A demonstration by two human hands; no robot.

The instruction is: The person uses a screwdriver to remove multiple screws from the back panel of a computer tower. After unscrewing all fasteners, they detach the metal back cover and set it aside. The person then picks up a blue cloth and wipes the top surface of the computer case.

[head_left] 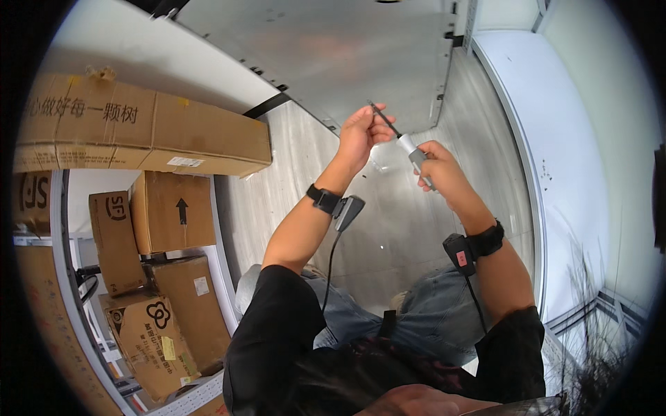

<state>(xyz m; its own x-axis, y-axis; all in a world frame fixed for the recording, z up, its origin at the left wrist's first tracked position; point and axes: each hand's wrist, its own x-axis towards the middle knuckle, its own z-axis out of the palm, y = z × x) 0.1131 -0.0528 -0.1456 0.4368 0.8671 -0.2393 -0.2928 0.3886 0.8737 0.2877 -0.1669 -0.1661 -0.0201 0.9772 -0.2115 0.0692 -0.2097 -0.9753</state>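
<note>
A screwdriver [417, 155] with a grey and white handle and a dark shaft is in my right hand [442, 172], its fingers wrapped round the handle. The shaft slants up and left toward my left hand [360, 137]. There, the thumb and fingers are curled in close around the tip; whatever small thing they may pinch is too small to make out. Both hands are above the floor, just in front of a large grey metal panel [326, 59]. Each wrist wears a black strap with a small box and a cable.
A long cardboard box [208, 132] juts out at the left. Below it, a shelf rack [220, 256] holds several cardboard boxes [177, 208]. A white shelf-like surface [548, 152] runs along the right. My knees are bent above the grey wood-look floor [374, 222], where small dark bits lie.
</note>
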